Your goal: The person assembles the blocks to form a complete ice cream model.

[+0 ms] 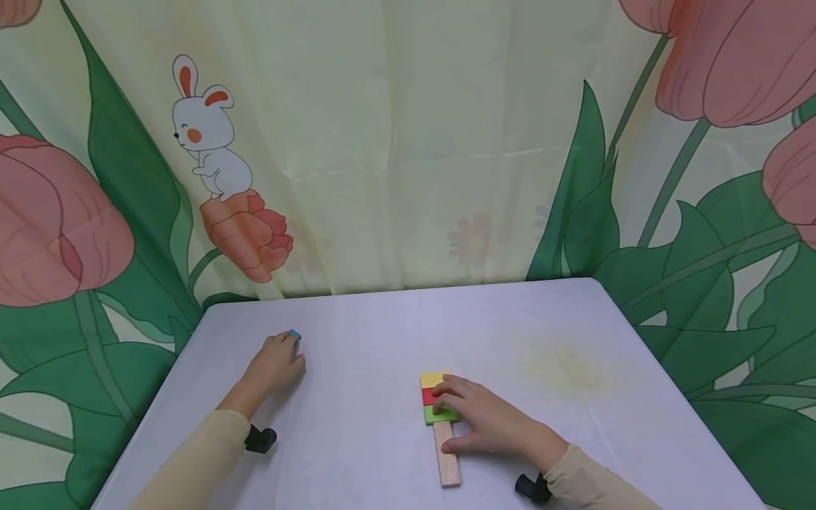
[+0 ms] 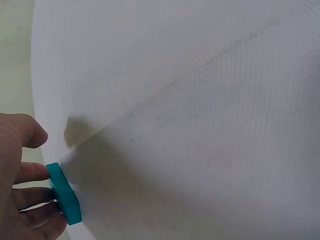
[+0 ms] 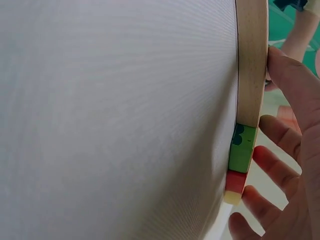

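At the far left of the table, my left hand (image 1: 275, 367) reaches out to a small blue block (image 1: 294, 333). In the left wrist view its fingertips touch one side of that teal-blue block (image 2: 66, 195), while the thumb stands apart. My right hand (image 1: 489, 419) rests its fingertips on a row of blocks. From far to near these are yellow (image 1: 431, 380), red (image 1: 428, 397) and green (image 1: 431, 416). A plain wooden strip (image 1: 449, 467) extends from the green block toward me, with the right thumb at its side. The right wrist view shows the fingers spread along the row's top.
A white cloth covers the table (image 1: 363, 397), with a faint yellowish patch (image 1: 567, 368) on its right side. Behind it hangs a curtain (image 1: 408, 142) printed with tulips and a rabbit. Black wrist devices (image 1: 260, 440) sit at both sleeves.
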`<state>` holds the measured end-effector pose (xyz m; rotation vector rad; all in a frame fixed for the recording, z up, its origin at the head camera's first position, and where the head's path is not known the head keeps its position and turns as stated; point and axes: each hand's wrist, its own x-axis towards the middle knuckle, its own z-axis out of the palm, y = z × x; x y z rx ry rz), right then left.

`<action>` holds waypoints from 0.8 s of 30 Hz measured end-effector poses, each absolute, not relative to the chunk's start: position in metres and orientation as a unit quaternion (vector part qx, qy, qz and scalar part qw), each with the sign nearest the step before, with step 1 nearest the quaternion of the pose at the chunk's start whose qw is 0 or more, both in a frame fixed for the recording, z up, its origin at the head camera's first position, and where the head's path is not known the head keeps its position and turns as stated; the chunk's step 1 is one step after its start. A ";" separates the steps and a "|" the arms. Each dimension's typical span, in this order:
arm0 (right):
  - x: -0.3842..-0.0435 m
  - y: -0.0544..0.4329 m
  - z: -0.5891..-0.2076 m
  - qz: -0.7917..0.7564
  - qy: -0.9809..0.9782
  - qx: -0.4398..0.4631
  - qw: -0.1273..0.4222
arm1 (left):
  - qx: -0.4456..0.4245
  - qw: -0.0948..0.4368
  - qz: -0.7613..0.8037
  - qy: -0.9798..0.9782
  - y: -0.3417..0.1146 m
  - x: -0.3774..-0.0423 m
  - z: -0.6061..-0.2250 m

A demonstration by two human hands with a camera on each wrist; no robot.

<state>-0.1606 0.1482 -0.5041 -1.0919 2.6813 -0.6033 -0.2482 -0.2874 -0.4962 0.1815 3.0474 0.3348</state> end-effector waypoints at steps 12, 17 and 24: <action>-0.162 0.147 -0.507 -0.203 0.904 -0.367 0.085 | 0.054 0.032 0.114 0.991 -0.284 -0.243 -0.498; -0.161 0.147 -0.508 -0.213 0.906 -0.353 0.096 | 0.063 0.021 0.116 0.991 -0.281 -0.241 -0.500; -0.162 0.147 -0.508 -0.216 0.905 -0.352 0.099 | 0.067 0.015 0.109 0.992 -0.274 -0.240 -0.501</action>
